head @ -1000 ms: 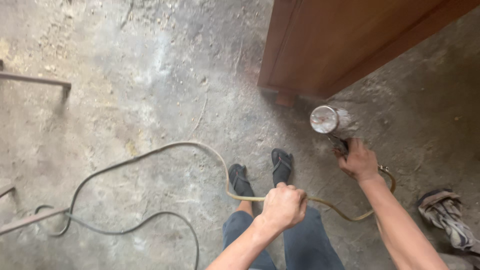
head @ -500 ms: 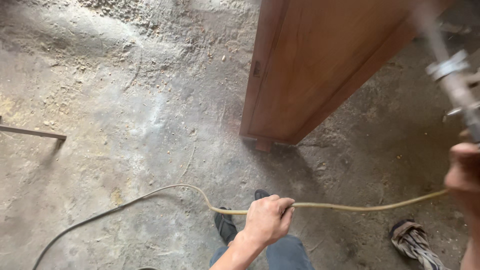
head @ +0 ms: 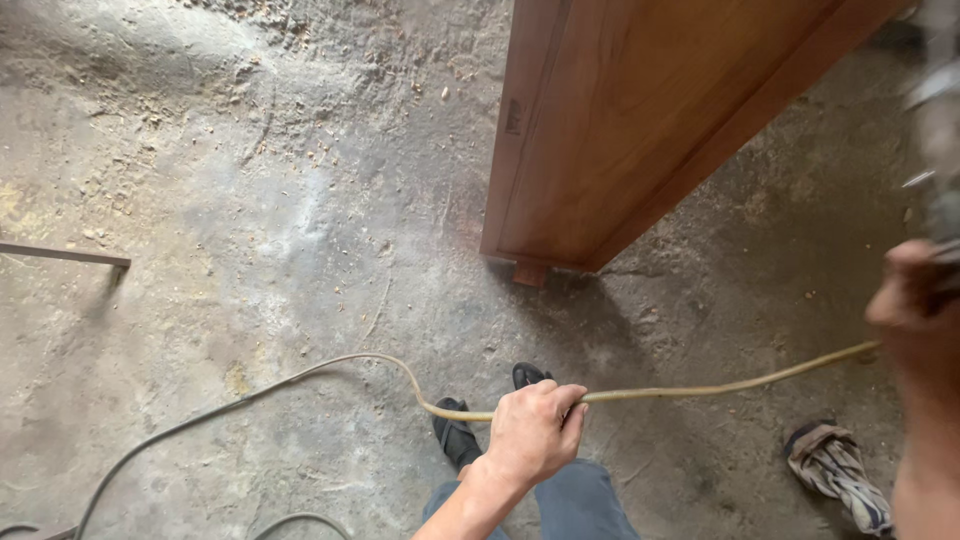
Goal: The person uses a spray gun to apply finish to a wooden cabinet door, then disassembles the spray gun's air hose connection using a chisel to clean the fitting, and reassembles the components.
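Hose (head: 700, 388), yellowish and thin, was held in the closed left hand (head: 530, 432) above the dusty floor (head: 250, 230), running rightward to the blurred right hand (head: 915, 310), which was wrapped around a metal spray tool (head: 940, 150) near the brown wooden cabinet (head: 640, 120). Slack management appeared to be in hand; a steady aim at the panel would seemingly be called for.

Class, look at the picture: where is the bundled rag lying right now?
In the head view, the rag lies on the concrete floor at lower right, below the hose and beside the right hand.
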